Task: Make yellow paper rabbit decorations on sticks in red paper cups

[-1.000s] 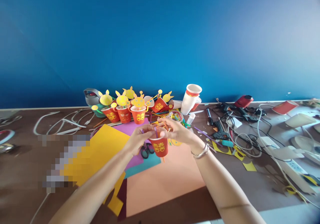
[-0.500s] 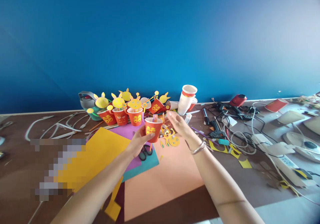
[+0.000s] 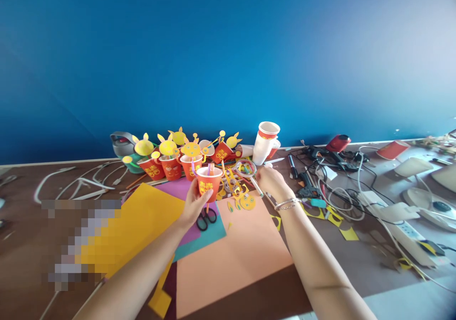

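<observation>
In my left hand (image 3: 194,203) is a red paper cup (image 3: 210,184) with gold characters, held upright. Strips of pipe cleaner or similar rise inside it and one curves at its side. Below the cup lie black-handled scissors (image 3: 206,219) on coloured paper. My right hand (image 3: 272,181) is down at the table by the tall stack of white paper cups (image 3: 264,144), its fingers curled; a small white bit shows above it, but what they hold is hidden. Just left of it are a roll of clear tape (image 3: 245,168) and a yellow cut-out face (image 3: 247,202).
Several red cups with yellow paper animal heads (image 3: 192,149) line the wall side. Yellow sheets (image 3: 138,220) and a peach sheet (image 3: 231,263) cover the front. At right lie glue guns (image 3: 308,187), cables and a power strip (image 3: 406,234).
My right hand has dropped from above the table to beside the white cups, fingers now curled. My left hand has shifted the red cup slightly left and down.
</observation>
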A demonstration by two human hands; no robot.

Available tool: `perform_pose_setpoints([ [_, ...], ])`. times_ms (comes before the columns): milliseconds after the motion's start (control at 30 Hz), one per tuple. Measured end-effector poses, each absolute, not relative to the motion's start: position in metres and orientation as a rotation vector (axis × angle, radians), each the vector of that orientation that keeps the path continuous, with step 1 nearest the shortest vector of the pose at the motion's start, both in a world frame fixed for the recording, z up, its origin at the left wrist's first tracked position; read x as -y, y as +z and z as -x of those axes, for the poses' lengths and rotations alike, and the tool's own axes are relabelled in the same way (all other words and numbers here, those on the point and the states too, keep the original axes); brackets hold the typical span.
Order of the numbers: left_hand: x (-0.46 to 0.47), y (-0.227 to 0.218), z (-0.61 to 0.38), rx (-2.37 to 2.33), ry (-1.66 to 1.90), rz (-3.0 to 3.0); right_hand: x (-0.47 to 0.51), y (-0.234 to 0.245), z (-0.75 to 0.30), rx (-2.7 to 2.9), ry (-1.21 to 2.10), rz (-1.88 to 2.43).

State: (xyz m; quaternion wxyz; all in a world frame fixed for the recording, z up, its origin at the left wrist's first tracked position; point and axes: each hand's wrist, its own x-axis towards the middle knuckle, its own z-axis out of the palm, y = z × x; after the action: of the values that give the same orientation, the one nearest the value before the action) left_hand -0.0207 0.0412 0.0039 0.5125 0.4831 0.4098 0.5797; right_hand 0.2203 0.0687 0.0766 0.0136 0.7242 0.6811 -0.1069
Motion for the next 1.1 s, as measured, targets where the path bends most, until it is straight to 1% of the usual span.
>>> perform_pose_setpoints([
  [100, -0.040, 0.006, 0.019, -1.001, 1.366, -1.180, -0.071, 0.076, -0.219, -2.048, -0.345, -2.269],
  [200, -0.040, 0.005, 0.019, -1.021, 1.367, -1.174, -0.077, 0.071, -0.214, -1.988, -0.429, -2.239],
  [467, -0.041, 0.004, 0.020, -1.047, 1.372, -1.196, -0.079, 0.060, -0.203, -2.132, -0.428, -2.247],
  [567, -0.040, 0.004, 0.020, -1.053, 1.333, -1.191, -0.074, 0.067, -0.214, -2.174, -0.425, -2.222],
  [700, -0.038, 0.006, 0.019, -1.038, 1.316, -1.164, -0.065, 0.088, -0.248, -2.172, -0.366, -2.260],
  [867, -0.037, 0.009, 0.017, -1.038, 1.291, -1.172, -0.058, 0.106, -0.283, -2.053, -0.446, -2.372],
  [1000, -0.038, 0.005, 0.018, -1.034, 1.262, -1.190, -0.066, 0.092, -0.284, -1.893, -0.422, -2.491],
  [1100, -0.039, 0.000, 0.018, -1.016, 1.255, -1.204, -0.079, 0.072, -0.278, -1.964, -0.445, -2.551],
])
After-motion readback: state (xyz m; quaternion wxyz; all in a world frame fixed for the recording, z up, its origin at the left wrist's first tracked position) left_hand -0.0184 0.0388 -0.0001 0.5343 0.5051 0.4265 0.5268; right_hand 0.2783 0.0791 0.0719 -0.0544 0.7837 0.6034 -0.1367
